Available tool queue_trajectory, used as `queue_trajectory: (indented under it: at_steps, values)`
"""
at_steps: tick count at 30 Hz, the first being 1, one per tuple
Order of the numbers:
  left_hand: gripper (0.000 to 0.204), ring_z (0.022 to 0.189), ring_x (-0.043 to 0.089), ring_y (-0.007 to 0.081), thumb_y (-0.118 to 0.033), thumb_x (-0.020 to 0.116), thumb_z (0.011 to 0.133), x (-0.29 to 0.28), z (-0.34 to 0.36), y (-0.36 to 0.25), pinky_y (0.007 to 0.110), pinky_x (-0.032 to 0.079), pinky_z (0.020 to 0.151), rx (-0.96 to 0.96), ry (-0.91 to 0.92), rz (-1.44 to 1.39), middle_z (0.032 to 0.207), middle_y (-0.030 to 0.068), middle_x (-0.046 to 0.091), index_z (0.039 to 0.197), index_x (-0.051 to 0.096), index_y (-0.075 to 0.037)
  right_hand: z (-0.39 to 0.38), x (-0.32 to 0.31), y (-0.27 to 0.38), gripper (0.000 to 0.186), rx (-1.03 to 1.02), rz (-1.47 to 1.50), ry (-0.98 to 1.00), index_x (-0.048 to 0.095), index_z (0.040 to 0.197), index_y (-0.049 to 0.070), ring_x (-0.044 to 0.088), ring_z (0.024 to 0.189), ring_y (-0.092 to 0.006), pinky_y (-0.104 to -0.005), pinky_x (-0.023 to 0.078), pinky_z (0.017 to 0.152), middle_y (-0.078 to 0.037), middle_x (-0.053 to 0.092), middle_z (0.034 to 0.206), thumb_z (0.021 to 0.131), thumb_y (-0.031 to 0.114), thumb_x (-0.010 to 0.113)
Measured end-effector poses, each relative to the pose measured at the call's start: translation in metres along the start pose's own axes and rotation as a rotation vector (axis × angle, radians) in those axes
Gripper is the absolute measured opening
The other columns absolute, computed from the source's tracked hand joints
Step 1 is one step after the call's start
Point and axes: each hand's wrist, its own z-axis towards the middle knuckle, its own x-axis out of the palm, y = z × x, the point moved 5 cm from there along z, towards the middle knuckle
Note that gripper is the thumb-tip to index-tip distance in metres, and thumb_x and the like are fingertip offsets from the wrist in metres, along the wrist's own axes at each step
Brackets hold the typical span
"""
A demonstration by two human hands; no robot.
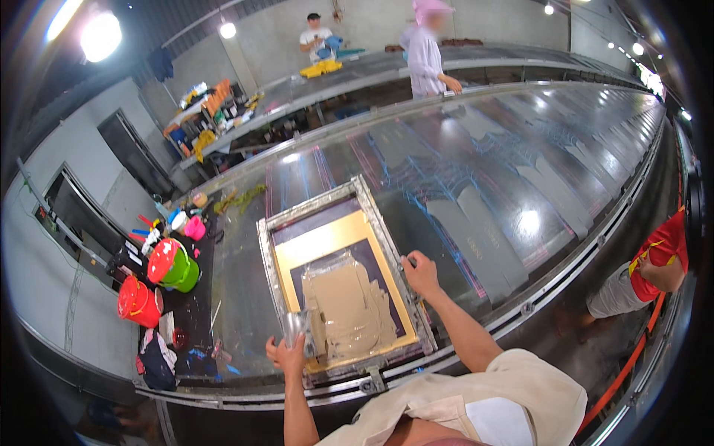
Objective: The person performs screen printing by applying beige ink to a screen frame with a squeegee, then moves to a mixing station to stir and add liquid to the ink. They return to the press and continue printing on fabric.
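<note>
Head view: a metal scraper (298, 327) is held in the left hand (288, 355), pinched between thumb and fingers, at the near left of a rectangular screen frame (312, 201). The frame is laid on the long dark table (245, 297), and beige paste (342, 297) is spread over its mesh. The frame's right rail is met by the right hand (420, 273), its fingers bent; whether the rail is pinched cannot be told. Grey panels (465, 223) are laid out beyond the frame's right side.

Pale walls (513, 30), bright lamps (101, 37)
</note>
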Motion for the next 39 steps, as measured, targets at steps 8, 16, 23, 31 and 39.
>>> queue_trajectory:
  at_steps: [8, 16, 23, 31, 39]
  values:
    - [0.055, 0.103, 0.068, 0.0208, -0.036, 0.078, 0.091, -0.013, -0.002, 0.022, 0.036, 0.052, 0.094, -0.311, 0.411, -1.116, 0.115, 0.0114, 0.072, 0.126, 0.065, 0.003, -0.002, -0.009, 0.074, 0.034, -0.044, -0.122, 0.098, 0.070, 0.105, 0.001, 0.069, 0.098, -0.0380, -0.0436, 0.052, 0.086, -0.022, 0.071, 0.100, 0.093, 0.033, 0.067]
    - [0.056, 0.102, 0.063, 0.0177, -0.055, 0.078, 0.085, -0.176, -0.052, 0.059, 0.034, 0.046, 0.096, -0.233, 0.179, -1.089, 0.105, 0.0062, 0.071, 0.115, 0.075, -0.008, -0.037, -0.029, 0.163, 0.022, 0.079, 0.435, 0.225, 0.059, 0.094, 0.010, 0.034, 0.044, -0.0031, -0.0209, 0.026, 0.037, 0.004, 0.044, 0.060, 0.101, 0.030, 0.065]
    - [0.055, 0.110, 0.063, 0.0188, -0.043, 0.081, 0.084, -0.318, -0.128, 0.266, 0.033, 0.047, 0.096, -0.410, -0.325, -0.977, 0.117, 0.0082, 0.063, 0.118, 0.072, -0.002, -0.210, 0.101, 0.336, 0.014, -0.040, 0.643, 0.623, 0.059, 0.096, 0.013, 0.032, 0.047, 0.0005, -0.0196, 0.020, 0.039, 0.007, 0.040, 0.061, 0.102, 0.025, 0.065]
    - [0.060, 0.110, 0.062, 0.0171, -0.055, 0.081, 0.083, -0.375, -0.235, 0.509, 0.034, 0.049, 0.095, -0.802, -0.562, -1.064, 0.117, 0.0126, 0.064, 0.107, 0.073, 0.000, -0.460, 0.283, 0.452, 0.014, -0.019, 0.543, 1.082, 0.057, 0.094, 0.011, 0.030, 0.053, 0.0007, -0.0201, 0.019, 0.044, 0.009, 0.040, 0.066, 0.103, 0.020, 0.063]
    - [0.050, 0.101, 0.065, 0.0138, -0.043, 0.080, 0.089, -0.421, -0.203, 0.681, 0.030, 0.051, 0.091, -0.792, -0.774, -1.118, 0.112, 0.0077, 0.067, 0.118, 0.073, -0.003, -0.614, 0.510, 0.481, 0.018, -0.030, 0.656, 1.240, 0.056, 0.087, 0.010, 0.031, 0.051, 0.0008, -0.0214, 0.018, 0.043, 0.010, 0.039, 0.062, 0.102, 0.017, 0.063]
